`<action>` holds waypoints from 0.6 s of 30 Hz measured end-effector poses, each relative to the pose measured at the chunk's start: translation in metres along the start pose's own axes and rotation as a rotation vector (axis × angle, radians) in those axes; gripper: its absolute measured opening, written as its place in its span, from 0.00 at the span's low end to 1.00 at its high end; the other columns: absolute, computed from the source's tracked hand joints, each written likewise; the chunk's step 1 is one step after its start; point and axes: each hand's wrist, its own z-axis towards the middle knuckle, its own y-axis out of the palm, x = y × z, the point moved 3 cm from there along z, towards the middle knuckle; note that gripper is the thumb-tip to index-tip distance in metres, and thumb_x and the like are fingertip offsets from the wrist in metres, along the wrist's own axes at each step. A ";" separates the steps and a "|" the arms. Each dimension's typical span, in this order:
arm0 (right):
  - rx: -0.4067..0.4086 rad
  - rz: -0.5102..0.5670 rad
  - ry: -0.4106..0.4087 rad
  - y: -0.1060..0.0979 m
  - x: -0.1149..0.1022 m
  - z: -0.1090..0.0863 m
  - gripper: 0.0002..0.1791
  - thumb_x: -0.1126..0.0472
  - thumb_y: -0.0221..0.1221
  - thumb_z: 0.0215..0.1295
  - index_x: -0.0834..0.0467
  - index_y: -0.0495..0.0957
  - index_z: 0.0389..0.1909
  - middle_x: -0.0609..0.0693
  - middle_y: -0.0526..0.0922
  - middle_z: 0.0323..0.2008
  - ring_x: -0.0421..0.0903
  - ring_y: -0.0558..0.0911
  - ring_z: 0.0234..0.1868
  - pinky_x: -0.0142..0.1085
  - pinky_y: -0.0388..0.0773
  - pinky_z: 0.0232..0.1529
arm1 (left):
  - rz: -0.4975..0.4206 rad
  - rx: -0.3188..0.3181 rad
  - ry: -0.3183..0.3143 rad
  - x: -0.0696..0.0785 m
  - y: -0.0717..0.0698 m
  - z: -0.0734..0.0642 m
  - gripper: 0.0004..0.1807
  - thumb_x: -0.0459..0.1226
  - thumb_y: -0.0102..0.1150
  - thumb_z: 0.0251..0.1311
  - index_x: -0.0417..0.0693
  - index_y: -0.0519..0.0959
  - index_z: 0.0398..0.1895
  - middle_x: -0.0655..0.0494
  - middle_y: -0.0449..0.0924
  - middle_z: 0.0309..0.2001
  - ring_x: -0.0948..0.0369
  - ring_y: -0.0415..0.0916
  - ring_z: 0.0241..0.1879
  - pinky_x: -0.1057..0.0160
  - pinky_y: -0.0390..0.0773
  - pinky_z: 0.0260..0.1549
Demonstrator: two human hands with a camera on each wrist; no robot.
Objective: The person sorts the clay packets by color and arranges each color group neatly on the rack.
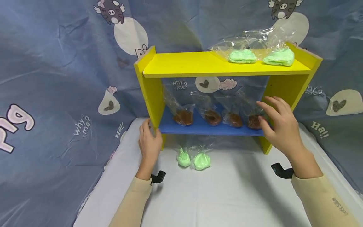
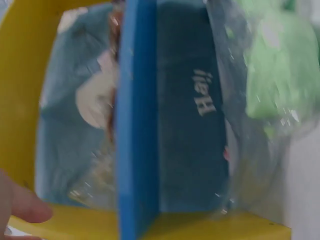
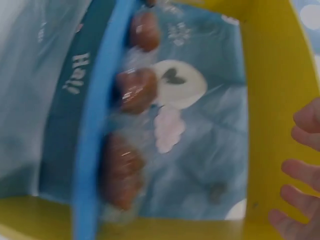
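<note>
A small shelf unit has yellow side panels, a yellow top board (image 1: 184,64) and a blue middle board (image 1: 195,128). At the lower front edge of its left panel (image 1: 150,97) is my left hand (image 1: 150,143), fingers fairly straight, with the thumb on the panel's inner side; firm contact cannot be made out. My right hand (image 1: 282,126) is spread in front of the right panel (image 1: 286,88), holding nothing. Bagged brown pieces sit along the blue board: a left one (image 1: 184,117), a ring-shaped one (image 1: 212,117), a roundish one (image 1: 235,120) and one (image 1: 254,121) beside my right thumb.
Two bagged light-green lumps (image 1: 242,56) (image 1: 279,57) lie on the top board's right half. Two more green lumps (image 1: 184,158) (image 1: 202,161) rest on the white table (image 1: 221,195) below the blue board. A patterned blue cloth (image 1: 71,63) hangs behind and around.
</note>
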 end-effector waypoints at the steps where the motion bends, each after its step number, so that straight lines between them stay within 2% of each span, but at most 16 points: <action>1: -0.003 -0.011 0.013 0.003 0.005 -0.005 0.27 0.65 0.62 0.62 0.55 0.78 0.65 0.59 0.72 0.67 0.60 0.64 0.71 0.60 0.64 0.68 | -0.006 0.032 0.031 0.006 -0.004 -0.004 0.27 0.34 0.61 0.65 0.44 0.70 0.68 0.43 0.73 0.59 0.45 0.78 0.50 0.45 0.80 0.43; 3: -0.015 -0.033 0.038 0.009 0.013 -0.017 0.28 0.66 0.63 0.62 0.55 0.78 0.65 0.59 0.72 0.67 0.61 0.65 0.70 0.63 0.68 0.63 | -0.021 0.065 0.104 0.018 -0.010 -0.012 0.24 0.32 0.62 0.64 0.44 0.74 0.64 0.43 0.73 0.58 0.46 0.79 0.44 0.47 0.82 0.37; 6: -0.048 -0.077 0.056 0.018 0.023 -0.038 0.29 0.67 0.64 0.60 0.56 0.77 0.65 0.61 0.72 0.67 0.62 0.67 0.68 0.65 0.74 0.51 | -0.045 0.005 0.183 0.028 -0.008 -0.025 0.19 0.31 0.64 0.62 0.43 0.80 0.57 0.45 0.76 0.55 0.46 0.80 0.42 0.49 0.83 0.36; 8: -0.067 -0.094 0.058 0.024 0.027 -0.052 0.29 0.68 0.64 0.59 0.57 0.77 0.64 0.62 0.72 0.65 0.63 0.68 0.66 0.65 0.74 0.49 | -0.040 -0.087 0.195 0.029 -0.002 -0.035 0.17 0.31 0.64 0.61 0.45 0.81 0.55 0.48 0.78 0.53 0.47 0.81 0.44 0.49 0.82 0.38; 12: -0.108 -0.120 0.054 0.036 0.031 -0.074 0.29 0.67 0.64 0.57 0.58 0.78 0.63 0.63 0.74 0.61 0.64 0.70 0.63 0.64 0.72 0.53 | 0.021 -0.297 0.173 0.022 0.015 -0.055 0.18 0.33 0.65 0.62 0.49 0.81 0.57 0.52 0.79 0.54 0.50 0.78 0.53 0.47 0.80 0.48; 16: -0.188 -0.160 0.044 0.049 0.031 -0.087 0.30 0.66 0.65 0.56 0.58 0.77 0.63 0.64 0.75 0.56 0.66 0.71 0.60 0.64 0.70 0.54 | 0.069 -0.493 0.192 0.016 0.032 -0.071 0.22 0.37 0.65 0.64 0.51 0.78 0.62 0.51 0.77 0.58 0.50 0.72 0.61 0.46 0.76 0.55; 18: -0.232 -0.188 0.042 0.055 0.032 -0.093 0.32 0.66 0.66 0.55 0.59 0.76 0.64 0.66 0.74 0.56 0.68 0.71 0.59 0.65 0.72 0.51 | 0.087 -0.577 0.216 0.013 0.039 -0.076 0.25 0.39 0.66 0.65 0.51 0.76 0.65 0.50 0.75 0.60 0.49 0.69 0.63 0.44 0.76 0.56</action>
